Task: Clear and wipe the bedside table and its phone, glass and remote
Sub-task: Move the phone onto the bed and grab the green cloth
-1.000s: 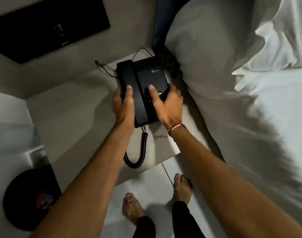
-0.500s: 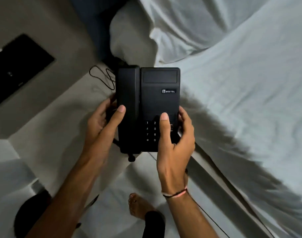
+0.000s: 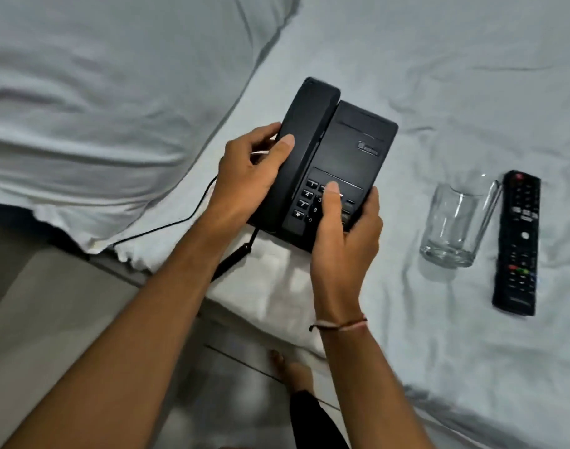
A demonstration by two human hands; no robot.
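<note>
Both my hands hold a black corded desk phone [image 3: 348, 147] over the edge of the bed. My left hand [image 3: 248, 170] grips the handset side, thumb on the receiver. My right hand [image 3: 342, 241] clasps the lower right corner, thumb on the keypad. The phone's cords trail down and left toward the bedside table [image 3: 43, 319], whose pale top shows at lower left. An empty clear glass [image 3: 455, 222] stands on the white sheet to the right of the phone. A black remote [image 3: 518, 241] lies just right of the glass.
A large white pillow [image 3: 98, 92] fills the upper left. The white bed sheet [image 3: 439, 76] spreads across the right and top. A folded white cloth [image 3: 270, 286] lies on the bed edge under the phone. Tiled floor and my bare foot [image 3: 290, 367] show below.
I have lifted the phone off the bedside table and carried it right over the bed. My view has swung right, bringing the glass and remote into sight.
</note>
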